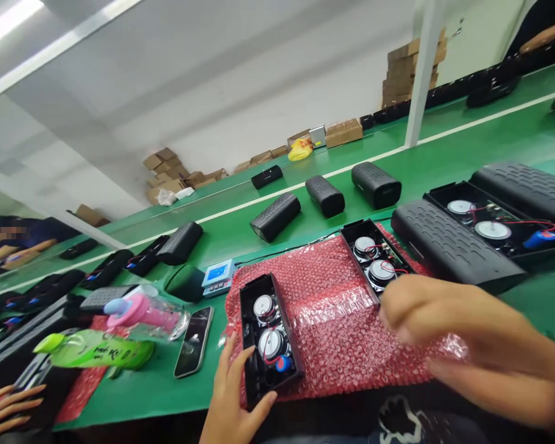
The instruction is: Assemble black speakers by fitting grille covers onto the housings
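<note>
Below the middle of the head view, an open black speaker housing (252,330) lies on red bubble wrap (333,345). Inside it are two round white-backed drivers, red wires and a blue cylindrical part (283,363). My left hand (234,391) grips its near left corner, forefinger on the side rim and thumb at the near end. A second open speaker housing (361,231) with two drivers lies farther right on the wrap. Close to its near end is my right hand (430,317), curled and smeared by motion. Whatever its fingers may hold is hidden.
A phone (193,342), a green bottle (97,349), a pink-lidded cup (155,317) and a small blue-screened device (217,276) are left of the wrap. Several black speakers (277,216) stand behind. A co-worker's hand (9,407) shows at lower left.
</note>
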Demonstrator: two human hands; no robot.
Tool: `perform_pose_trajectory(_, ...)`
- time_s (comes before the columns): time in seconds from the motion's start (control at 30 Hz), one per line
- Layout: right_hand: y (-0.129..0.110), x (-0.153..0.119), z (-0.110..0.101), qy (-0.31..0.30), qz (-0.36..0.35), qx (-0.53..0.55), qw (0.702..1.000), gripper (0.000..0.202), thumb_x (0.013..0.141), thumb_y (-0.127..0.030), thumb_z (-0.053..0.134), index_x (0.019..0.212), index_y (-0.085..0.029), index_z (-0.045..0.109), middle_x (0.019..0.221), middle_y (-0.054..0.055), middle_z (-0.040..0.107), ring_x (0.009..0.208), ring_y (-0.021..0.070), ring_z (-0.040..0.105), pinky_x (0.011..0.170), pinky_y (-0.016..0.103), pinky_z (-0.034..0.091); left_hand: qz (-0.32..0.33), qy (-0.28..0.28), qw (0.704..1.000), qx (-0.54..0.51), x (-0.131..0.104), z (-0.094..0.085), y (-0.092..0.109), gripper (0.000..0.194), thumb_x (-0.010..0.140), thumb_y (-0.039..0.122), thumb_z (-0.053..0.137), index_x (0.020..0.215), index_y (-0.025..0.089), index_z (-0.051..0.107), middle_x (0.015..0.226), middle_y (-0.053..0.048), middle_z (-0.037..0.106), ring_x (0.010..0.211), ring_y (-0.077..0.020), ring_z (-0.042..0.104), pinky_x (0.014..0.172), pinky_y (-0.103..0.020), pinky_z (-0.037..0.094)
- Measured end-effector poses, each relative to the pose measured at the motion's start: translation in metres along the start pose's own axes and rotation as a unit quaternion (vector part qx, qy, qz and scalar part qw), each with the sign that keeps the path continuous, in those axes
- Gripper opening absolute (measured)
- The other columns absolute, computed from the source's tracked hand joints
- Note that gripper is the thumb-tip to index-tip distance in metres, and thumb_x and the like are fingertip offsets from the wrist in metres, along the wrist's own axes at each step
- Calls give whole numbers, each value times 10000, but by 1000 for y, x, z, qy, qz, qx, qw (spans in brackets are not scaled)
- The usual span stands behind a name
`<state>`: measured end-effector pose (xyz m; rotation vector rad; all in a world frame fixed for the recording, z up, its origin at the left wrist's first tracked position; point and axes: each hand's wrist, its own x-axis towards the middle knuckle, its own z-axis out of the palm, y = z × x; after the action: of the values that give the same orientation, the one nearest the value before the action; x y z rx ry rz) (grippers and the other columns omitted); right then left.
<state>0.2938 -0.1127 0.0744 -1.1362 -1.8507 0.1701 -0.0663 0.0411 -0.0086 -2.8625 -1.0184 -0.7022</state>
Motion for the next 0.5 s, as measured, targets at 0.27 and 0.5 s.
perform_pose_trajectory(0.27, 85, -74, 39, -5, 77, -363, 929, 208, 807, -130, 494, 972, -133, 620, 1191, 175, 531, 1158, 368, 428, 983, 626, 295, 86, 211, 960, 164, 5, 56, 74, 415, 715, 340, 687, 1070, 139, 610, 1004, -125, 702, 970, -286, 601, 1070, -551, 261)
perform_pose_trajectory(0.5, 76, -44, 57, 45, 6, -307, 951, 149, 748, -60, 480, 810, -152, 580, 1161, 141, 533, 1129, 292, 464, 1081, 557, 245, 82, 339, 894, 280, 8, 82, 44, 358, 621, 402, 744, 830, 159, 584, 964, -175, 697, 900, -304, 620, 1038, -516, 274)
